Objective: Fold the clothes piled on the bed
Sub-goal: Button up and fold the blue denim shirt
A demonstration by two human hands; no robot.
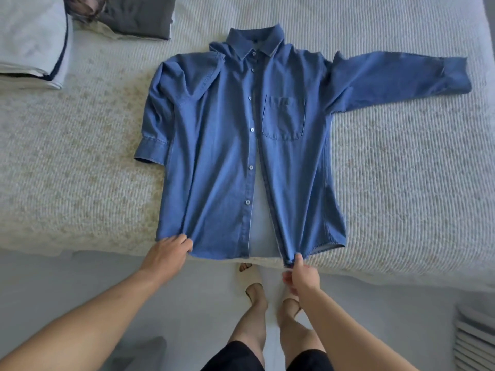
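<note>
Both hands are pinching the hem, left hand point(171, 249) and right hand point(301, 274); shirt point(241, 145) is running lengthwise away toward its collar.

Cut off by the frame at eleven o'clock: folded white linen point(29, 41) and a dark grey garment point(139, 20). Tucked under the blue shirt point(222, 145) hem: left hand point(168, 250) fingertips. At four o'clock, blurred slatted object point(474, 341), identity unclear.
</note>
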